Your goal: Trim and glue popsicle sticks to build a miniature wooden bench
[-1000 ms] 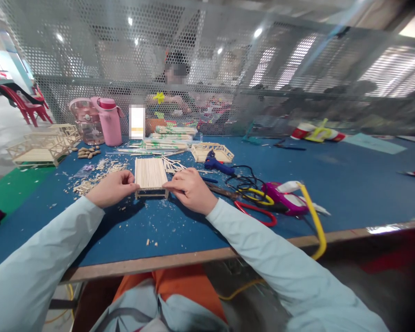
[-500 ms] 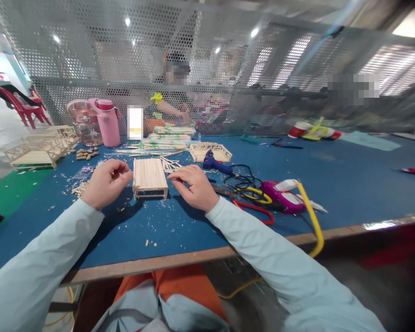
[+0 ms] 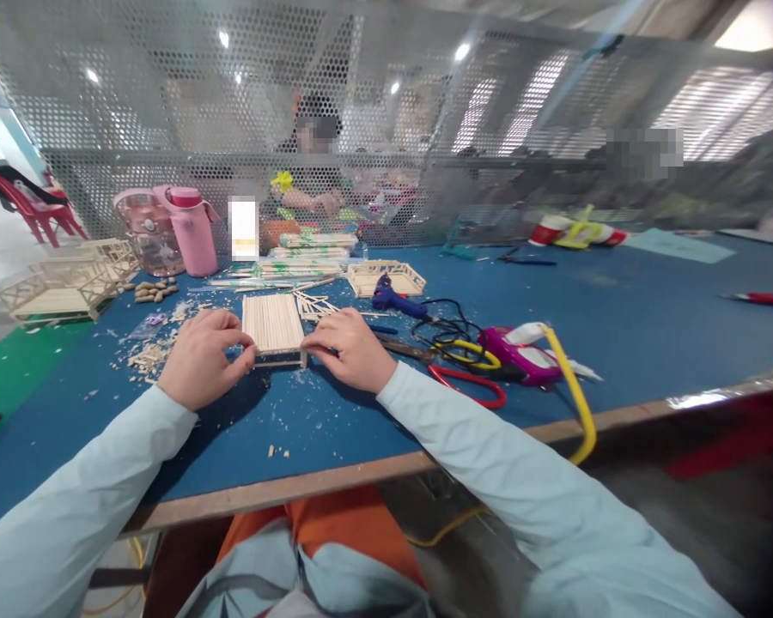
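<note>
A small wooden stick model (image 3: pixel 272 324), its flat top made of sticks laid side by side on a low frame, stands on the blue table before me. My left hand (image 3: pixel 209 356) pinches its left front corner between thumb and fingers. At the right front corner, the fingertips of my right hand (image 3: pixel 351 348) are closed on its edge. Just behind it lie loose lattice pieces of stick (image 3: pixel 315 305). A stick tray with railings (image 3: pixel 386 279) sits farther back, beside a blue glue gun (image 3: pixel 396 297).
Purple-handled cutters (image 3: pixel 521 356), scissors (image 3: pixel 467 390) and a black cord lie to the right. Stick offcuts (image 3: pixel 148 356), peanuts (image 3: pixel 155 290) and a pink bottle (image 3: pixel 194 236) are at left. Stick bundles (image 3: pixel 309 257) lie before a perforated metal screen (image 3: pixel 412 172); a person sits behind it.
Both hands have moved in to the model's front corners, where before a gap showed beside it. The left fingers have closed on its side. The view has shifted slightly.
</note>
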The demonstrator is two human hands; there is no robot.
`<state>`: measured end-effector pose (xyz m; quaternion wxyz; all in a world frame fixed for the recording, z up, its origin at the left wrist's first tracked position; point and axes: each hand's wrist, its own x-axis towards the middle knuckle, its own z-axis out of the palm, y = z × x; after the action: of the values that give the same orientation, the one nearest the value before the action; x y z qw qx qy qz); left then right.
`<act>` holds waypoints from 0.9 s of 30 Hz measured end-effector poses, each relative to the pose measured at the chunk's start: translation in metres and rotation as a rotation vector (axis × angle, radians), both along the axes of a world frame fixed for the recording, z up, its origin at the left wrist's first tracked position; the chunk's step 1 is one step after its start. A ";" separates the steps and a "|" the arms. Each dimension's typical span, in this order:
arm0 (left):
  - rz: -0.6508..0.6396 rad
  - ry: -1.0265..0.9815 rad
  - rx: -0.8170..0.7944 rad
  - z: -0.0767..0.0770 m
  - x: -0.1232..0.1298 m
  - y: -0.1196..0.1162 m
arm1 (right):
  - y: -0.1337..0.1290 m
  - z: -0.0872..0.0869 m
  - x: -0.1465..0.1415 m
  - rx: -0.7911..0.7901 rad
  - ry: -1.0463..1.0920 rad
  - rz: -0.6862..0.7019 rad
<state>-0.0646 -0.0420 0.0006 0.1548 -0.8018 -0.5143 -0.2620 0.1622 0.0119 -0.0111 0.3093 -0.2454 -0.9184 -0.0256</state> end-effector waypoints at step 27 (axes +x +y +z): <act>0.051 -0.572 -0.545 -0.006 -0.022 0.020 | 0.001 0.005 0.002 -0.431 0.190 0.057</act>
<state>-0.0868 -0.0222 -0.0050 -0.2067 -0.6952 -0.6070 -0.3248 0.1642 0.0131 -0.0062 0.3354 -0.2809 -0.8760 0.2030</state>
